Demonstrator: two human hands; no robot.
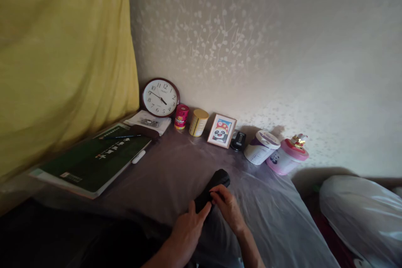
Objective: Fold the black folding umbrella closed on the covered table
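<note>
A black folded umbrella (pixel 207 192) lies slantwise on the cloth-covered table, its rounded end pointing away from me and to the right. My left hand (pixel 188 228) grips the near part, with thumb and forefinger on either side of it. At the umbrella's right side, my right hand (pixel 228 209) is closed in a pinch, its fingertips on a thin dark bit that looks like the strap or fabric edge. The near end is partly hidden by my hands.
Left on the table (pixel 169 176) lies a dark green board (pixel 109 159) with a pen on it. Along the wall stand a clock (pixel 161 97), a pink can (pixel 181 117), a yellow-lidded can (pixel 199 122), a panda picture frame (pixel 222 130), a black item (pixel 238 140) and two tubs (pixel 261 147).
</note>
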